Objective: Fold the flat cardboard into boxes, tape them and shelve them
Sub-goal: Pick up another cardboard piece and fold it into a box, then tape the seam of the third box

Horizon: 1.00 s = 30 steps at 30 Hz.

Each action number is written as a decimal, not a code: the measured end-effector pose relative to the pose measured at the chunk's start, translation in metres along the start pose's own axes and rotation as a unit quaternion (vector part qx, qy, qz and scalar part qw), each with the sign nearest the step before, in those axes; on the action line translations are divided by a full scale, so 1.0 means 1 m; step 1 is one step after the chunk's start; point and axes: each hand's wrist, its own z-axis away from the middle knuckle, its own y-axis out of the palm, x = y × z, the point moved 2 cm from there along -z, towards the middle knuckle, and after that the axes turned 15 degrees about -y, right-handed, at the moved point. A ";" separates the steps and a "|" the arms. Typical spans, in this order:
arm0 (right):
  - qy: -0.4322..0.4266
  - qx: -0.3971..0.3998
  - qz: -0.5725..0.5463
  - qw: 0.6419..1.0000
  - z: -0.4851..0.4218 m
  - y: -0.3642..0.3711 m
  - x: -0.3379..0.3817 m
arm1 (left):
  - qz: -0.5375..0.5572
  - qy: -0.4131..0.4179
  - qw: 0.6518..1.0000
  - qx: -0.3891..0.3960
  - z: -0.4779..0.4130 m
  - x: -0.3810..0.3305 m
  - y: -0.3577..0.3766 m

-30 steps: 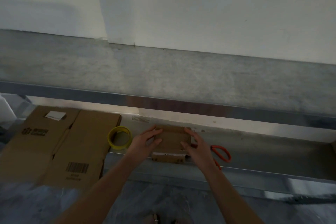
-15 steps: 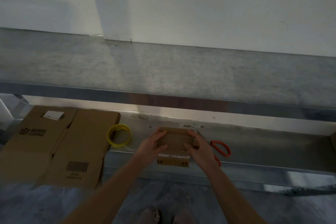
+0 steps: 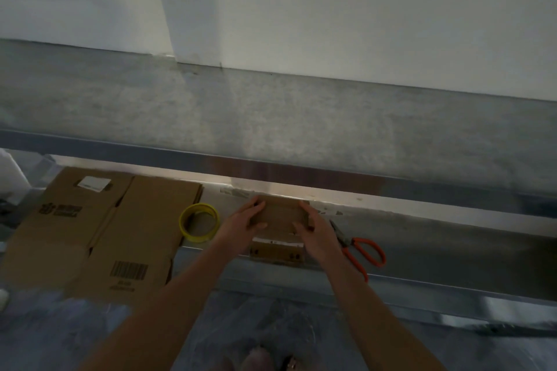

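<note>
Wall (image 3: 361, 9): white, plain, w/ a vertical step (image 3: 164, 9) at upper left; portion left of the step lay in shade. Upper shelf (image 3: 271, 117): grey metal deck, mottled finish, butted against wall; front rail (image 3: 150, 151) dark. Lower shelf (image 3: 452, 238): same metal, scuffed, w/ a lit strip along its back edge near centre. Front lip (image 3: 452, 289) reflective. Floor (image 3: 75, 334): grey, under a wrinkled clear plastic sheet. Lighting dim overall, brightest on wall right of step. Far left blurred, not assessed.

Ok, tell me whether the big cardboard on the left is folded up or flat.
Flat: the cardboard lies spread on the shelf, flaps out.
</note>
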 end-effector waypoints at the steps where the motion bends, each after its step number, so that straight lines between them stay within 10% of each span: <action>1: -0.003 0.000 0.002 1.000 -0.002 -0.002 -0.002 | 0.008 -0.005 1.000 -0.007 -0.002 0.001 0.002; 17: -0.019 0.015 0.176 0.984 0.018 -0.012 0.010 | -0.238 0.038 0.970 -0.016 0.011 -0.018 -0.011; 30: -0.251 0.038 0.394 0.883 0.072 0.058 0.110 | -0.445 0.130 0.880 -0.099 0.064 0.059 -0.094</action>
